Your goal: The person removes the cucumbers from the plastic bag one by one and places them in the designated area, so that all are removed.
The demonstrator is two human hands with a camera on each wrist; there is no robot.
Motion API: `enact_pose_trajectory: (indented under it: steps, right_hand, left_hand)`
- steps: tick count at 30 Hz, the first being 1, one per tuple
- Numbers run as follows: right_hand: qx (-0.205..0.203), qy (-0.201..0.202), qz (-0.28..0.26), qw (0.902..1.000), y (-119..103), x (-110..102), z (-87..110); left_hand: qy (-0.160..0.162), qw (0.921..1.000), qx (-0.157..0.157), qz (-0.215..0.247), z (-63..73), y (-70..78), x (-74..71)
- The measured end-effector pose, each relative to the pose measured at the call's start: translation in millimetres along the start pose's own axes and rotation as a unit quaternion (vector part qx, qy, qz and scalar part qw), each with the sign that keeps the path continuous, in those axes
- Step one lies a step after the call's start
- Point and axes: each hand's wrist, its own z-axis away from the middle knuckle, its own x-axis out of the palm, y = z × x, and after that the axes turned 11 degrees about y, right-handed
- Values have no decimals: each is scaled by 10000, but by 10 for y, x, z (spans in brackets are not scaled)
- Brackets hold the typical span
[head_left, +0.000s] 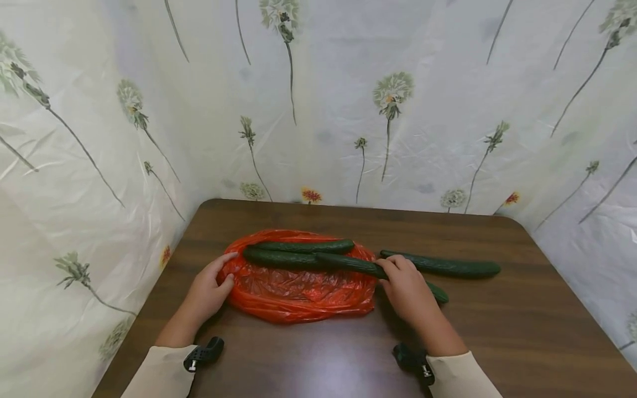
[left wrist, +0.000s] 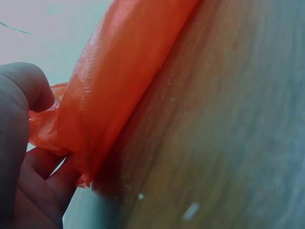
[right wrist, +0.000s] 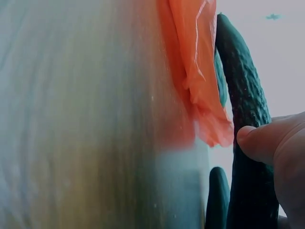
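My right hand [head_left: 409,293] grips a dark green cucumber [head_left: 348,263] near its middle. One end of that cucumber reaches over the open red plastic bag [head_left: 298,290], and the other pokes out beyond my hand to the right. In the right wrist view, the thumb presses along the bumpy skin of the held cucumber [right wrist: 245,81]. At the bag's left end, my left hand [head_left: 206,290] holds the rim, with thumb and fingers on the thin plastic [left wrist: 114,81]. Two more cucumbers lie in the bag, a rear one [head_left: 303,246] and a front one [head_left: 273,257].
Another cucumber [head_left: 458,268] lies on the brown wooden table [head_left: 517,320], right of the bag and behind my right hand. A dandelion-patterned sheet [head_left: 328,110] hangs behind the table and along its sides. Black cameras sit at both wrists.
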Motion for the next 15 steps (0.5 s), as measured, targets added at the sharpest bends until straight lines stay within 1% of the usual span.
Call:
enact_pose_trajectory:
  steps: [5,10,15]
  right_hand:
    - [89,38,87,9999,65,-23,35]
    - [152,80,109,9998,124,-46,61]
    - [311,35,143,9994,173,-86,99]
  left_hand:
    - [-70,10000,-61,36,13,-12,17]
    - [-50,9999,-91,16,25,-14,14]
    - [-101,9999,-96,-31,18,1,1]
